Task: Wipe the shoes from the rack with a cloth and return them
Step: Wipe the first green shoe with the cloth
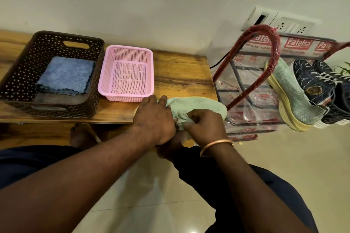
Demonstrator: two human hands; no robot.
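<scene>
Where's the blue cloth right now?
In the head view, the blue cloth lies inside the brown basket at left, next to the pink basket.

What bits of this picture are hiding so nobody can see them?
Head view:
- Green shoe: its heel end and sole, covered by the left hand and right hand.
- Dark blue shoes on the rack: cut off by the right edge, so their count is unclear.
- Blue cloths in the brown basket: the stack's lower layers, hidden by the top one.
</scene>
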